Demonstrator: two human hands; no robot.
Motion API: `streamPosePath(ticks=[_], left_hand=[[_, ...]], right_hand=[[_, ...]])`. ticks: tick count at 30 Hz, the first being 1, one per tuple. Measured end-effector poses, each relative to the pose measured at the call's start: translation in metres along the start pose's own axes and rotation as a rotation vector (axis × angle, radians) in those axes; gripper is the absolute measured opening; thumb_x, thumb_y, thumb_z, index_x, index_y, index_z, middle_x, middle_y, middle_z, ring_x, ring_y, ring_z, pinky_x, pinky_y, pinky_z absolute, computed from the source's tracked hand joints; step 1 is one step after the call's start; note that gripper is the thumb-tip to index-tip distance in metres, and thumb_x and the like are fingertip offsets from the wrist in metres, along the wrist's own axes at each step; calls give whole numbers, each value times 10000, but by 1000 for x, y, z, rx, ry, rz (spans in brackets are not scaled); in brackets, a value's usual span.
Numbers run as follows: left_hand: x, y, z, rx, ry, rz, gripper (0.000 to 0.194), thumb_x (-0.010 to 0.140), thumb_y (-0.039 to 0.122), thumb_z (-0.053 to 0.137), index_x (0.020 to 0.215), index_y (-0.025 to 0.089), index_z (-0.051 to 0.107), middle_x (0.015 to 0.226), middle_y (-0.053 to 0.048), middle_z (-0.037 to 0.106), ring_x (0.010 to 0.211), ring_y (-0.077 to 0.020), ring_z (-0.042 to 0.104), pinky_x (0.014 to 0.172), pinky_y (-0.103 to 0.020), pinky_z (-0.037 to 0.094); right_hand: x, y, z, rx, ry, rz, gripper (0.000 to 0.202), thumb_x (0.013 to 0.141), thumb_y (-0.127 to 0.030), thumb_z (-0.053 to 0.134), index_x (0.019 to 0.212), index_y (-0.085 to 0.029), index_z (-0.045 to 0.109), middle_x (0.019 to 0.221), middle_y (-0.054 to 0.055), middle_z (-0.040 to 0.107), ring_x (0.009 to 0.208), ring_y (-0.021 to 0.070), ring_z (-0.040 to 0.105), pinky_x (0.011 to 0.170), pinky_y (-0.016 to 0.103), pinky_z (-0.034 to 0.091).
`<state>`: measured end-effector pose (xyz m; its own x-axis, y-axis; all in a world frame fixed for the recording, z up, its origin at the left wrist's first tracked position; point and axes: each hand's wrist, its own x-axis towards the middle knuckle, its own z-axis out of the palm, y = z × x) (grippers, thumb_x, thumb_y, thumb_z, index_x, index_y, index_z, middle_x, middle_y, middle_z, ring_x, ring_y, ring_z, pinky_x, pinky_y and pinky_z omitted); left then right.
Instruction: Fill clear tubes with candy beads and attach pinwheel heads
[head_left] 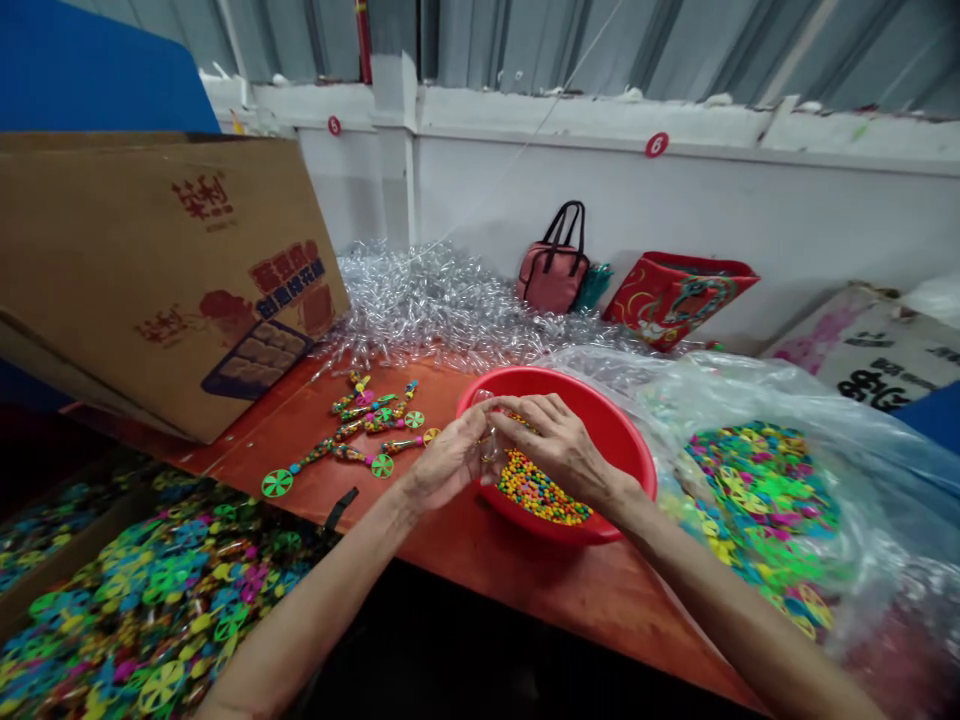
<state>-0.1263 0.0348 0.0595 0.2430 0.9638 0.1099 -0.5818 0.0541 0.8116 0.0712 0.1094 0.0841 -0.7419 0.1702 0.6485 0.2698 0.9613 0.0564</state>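
Note:
My left hand (452, 456) is closed around clear plastic tubes (490, 452) at the left rim of a red basin (636, 450). My right hand (553, 440) reaches over the basin, its fingers bent and meeting the left fingertips at the tubes; what lies between its own fingertips is too hidden to tell. Small multicoloured candy balls (541, 490) lie in the basin below the hands. Left of it, several filled tubes with coloured wheel ends (367, 418) rest on the red-brown table (442, 535).
A cardboard box (150, 280) stands at the left. Empty clear tubes (442, 300) are heaped along the wall. Behind are a pink bag (551, 275) and a red bag (675, 300). Coloured wheel parts (772, 490) lie in clear plastic at right; finished pieces (165, 590) fill the lower left.

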Motion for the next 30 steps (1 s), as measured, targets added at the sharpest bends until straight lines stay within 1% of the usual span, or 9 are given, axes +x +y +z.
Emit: streamPosePath(ticks=[3,6,8,10,14,16,20,24,30], left_hand=[[1,-16,13,-18,-10,-10,596,869,596,839,1335,259,683,810,5,639,618,-129,611,490,-216,433],[13,-32,24,12,22,51,608,855,598,853,1320,251,672,855,8,657,606,-100,572,504,-203,426],[22,-43,32,59,55,116,620,859,597,850,1334,244,666,960,-17,702,650,-96,592,564,-207,468],[31,-52,40,99,77,155,652,861,605,844,1366,240,653,1115,-63,737,796,-135,677,682,-229,530],[43,-63,52,70,70,122,682,875,629,819,1391,229,622,1206,-111,755,1062,-234,741,851,-298,578],[49,-66,56,8,97,107,640,900,617,800,1367,221,614,1094,-90,771,1016,-232,757,829,-302,581],[65,-70,64,-69,211,154,537,953,551,771,1325,204,599,899,-34,750,909,-187,753,743,-243,544],[80,-76,72,-99,262,202,452,995,500,733,1302,198,596,919,-34,753,947,-184,749,788,-251,554],[86,-79,78,-188,275,171,474,1014,368,721,1430,227,544,1075,-53,764,928,-163,730,807,-268,589]], right_hand=[[-15,-11,-2,176,92,137,290,1073,-210,556,1291,-262,741,1322,124,738,1185,273,705,987,480,609],[-30,-24,-3,329,266,464,280,1052,-302,620,1304,-258,731,1283,115,735,1146,259,713,997,460,609],[-38,-29,-1,403,330,663,285,1024,-364,666,1264,-236,750,1177,109,754,1058,251,724,930,428,622],[-44,-30,1,461,341,754,260,1003,-386,685,1171,-213,782,1110,107,756,1023,245,721,877,391,620],[-52,-21,6,476,375,783,319,983,-372,693,1258,-223,753,1159,103,732,993,226,710,855,371,612],[-54,-15,8,397,368,762,357,973,-370,695,1299,-227,715,1176,107,725,1014,239,698,875,392,606],[-55,-9,10,208,359,801,222,962,-404,692,1073,-213,678,1023,86,705,882,226,678,773,362,581],[-55,-10,8,127,384,862,226,976,-410,681,1096,-220,664,1067,100,703,904,242,700,712,347,578],[-59,-22,12,183,449,818,290,1020,-333,624,1285,-233,686,1262,144,729,1123,296,720,1025,522,604]])
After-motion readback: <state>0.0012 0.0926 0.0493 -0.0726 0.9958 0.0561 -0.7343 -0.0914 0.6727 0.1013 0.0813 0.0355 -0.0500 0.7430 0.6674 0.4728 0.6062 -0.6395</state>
